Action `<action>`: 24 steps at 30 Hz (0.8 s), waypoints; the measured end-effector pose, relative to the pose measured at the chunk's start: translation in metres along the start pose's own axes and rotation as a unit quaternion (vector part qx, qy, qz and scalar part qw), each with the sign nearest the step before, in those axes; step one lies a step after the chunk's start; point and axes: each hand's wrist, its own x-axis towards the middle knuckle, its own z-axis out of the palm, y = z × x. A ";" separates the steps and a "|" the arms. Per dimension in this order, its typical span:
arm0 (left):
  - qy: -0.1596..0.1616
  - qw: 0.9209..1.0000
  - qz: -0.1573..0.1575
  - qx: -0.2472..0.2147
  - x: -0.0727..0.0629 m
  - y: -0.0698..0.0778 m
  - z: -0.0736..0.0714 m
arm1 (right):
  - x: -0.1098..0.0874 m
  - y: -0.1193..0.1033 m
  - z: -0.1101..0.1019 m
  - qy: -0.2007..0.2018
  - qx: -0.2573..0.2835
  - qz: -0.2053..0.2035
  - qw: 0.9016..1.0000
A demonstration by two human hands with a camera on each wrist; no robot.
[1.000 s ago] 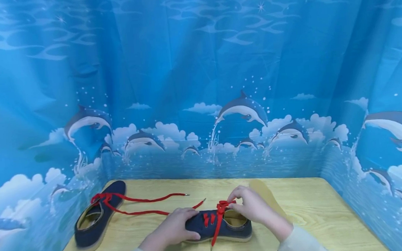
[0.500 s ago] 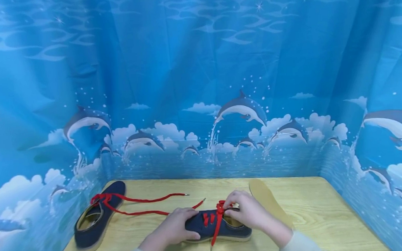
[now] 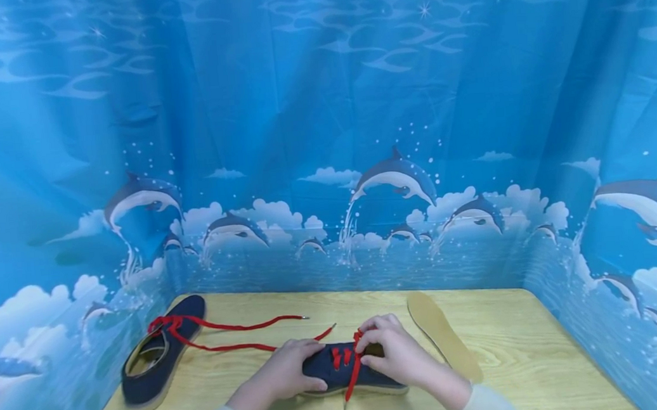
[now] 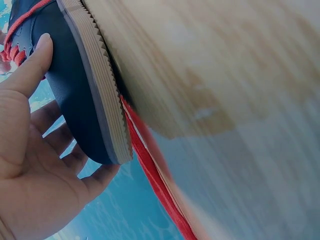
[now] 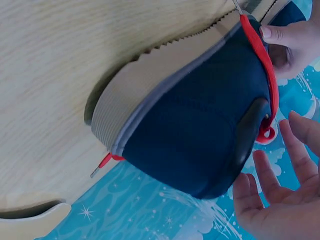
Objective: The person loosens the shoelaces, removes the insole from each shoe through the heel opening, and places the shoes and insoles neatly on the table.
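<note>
A navy shoe (image 3: 321, 372) with a pale sole lies sideways in front of me, toe to the left. Its red lace (image 3: 353, 381) crosses the tongue, with one tipped end hanging down the near side. My left hand (image 3: 283, 370) grips the toe, thumb on the near side and fingers around the far side, as the left wrist view shows. My right hand (image 3: 398, 351) is over the shoe's opening, fingertips at the lace's knot. In the right wrist view its fingers are bent loosely beside a small red loop (image 5: 268, 135), with nothing visible between them.
Another navy shoe (image 3: 164, 359) stands at the table's left, its long red laces (image 3: 236, 327) trailing right towards my left hand. A tan insole (image 3: 445, 340) lies right of my right hand. A dolphin-print curtain (image 3: 323, 135) encloses the wooden table (image 3: 522, 356).
My right hand has shifted left along the lace bow, from its right loop towards the knot, and now covers more of the opening. The left hand stays on the toe.
</note>
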 end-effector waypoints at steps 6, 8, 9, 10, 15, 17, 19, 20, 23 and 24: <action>-0.001 1.000 0.002 -0.001 0.000 0.000 0.000 | 0.002 0.000 0.008 -0.005 -0.005 -0.007 1.000; -0.002 1.000 0.002 -0.002 0.000 -0.001 0.000 | 0.003 0.000 0.010 -0.002 -0.010 -0.010 1.000; -0.002 1.000 0.002 -0.002 0.001 -0.001 0.000 | 0.003 0.000 0.011 0.000 -0.012 -0.011 1.000; -0.001 1.000 0.003 -0.002 0.001 -0.001 0.000 | 0.003 0.001 0.012 0.002 -0.015 -0.012 1.000; -0.001 1.000 0.002 -0.004 0.001 -0.001 0.000 | 0.004 0.000 0.014 -0.001 -0.025 -0.016 1.000; -0.003 1.000 -0.001 -0.007 0.001 -0.001 0.000 | 0.005 0.000 0.016 0.000 -0.037 -0.021 0.999; -0.001 1.000 -0.001 -0.009 0.001 -0.001 0.000 | 0.005 0.001 0.018 0.006 -0.053 -0.031 0.998; 0.000 1.000 -0.002 -0.010 0.001 -0.001 0.001 | 0.005 0.001 0.019 0.010 -0.061 -0.036 0.997; 0.001 1.000 -0.003 -0.011 0.001 -0.001 0.001 | 0.006 0.001 0.021 0.018 -0.082 -0.049 0.995; 0.001 1.000 -0.003 -0.010 0.001 -0.001 0.001 | 0.006 0.000 0.020 0.019 -0.085 -0.050 0.995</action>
